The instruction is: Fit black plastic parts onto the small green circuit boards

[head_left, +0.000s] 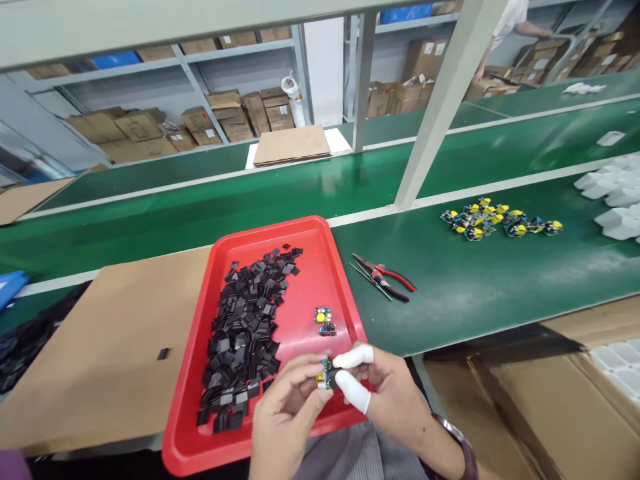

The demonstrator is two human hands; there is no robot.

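Note:
Both my hands pinch one small circuit board (327, 373) with a yellow part, held over the near edge of a red tray (330, 267). My left hand (285, 413) grips it from the left. My right hand (385, 393) grips it from the right with white finger cots on thumb and forefinger. A heap of small black square pieces (245, 333) fills the tray's left half. Another small circuit board (325, 321) lies on the tray's right side, just beyond my hands.
Red-handled pliers (387, 277) and thin tweezers lie on the green belt right of the tray. Farther right sit a cluster of boards with yellow parts (500, 220) and white plastic housings (615, 200). Cardboard sheet (105, 353) left, cartons at lower right; a person stands far back.

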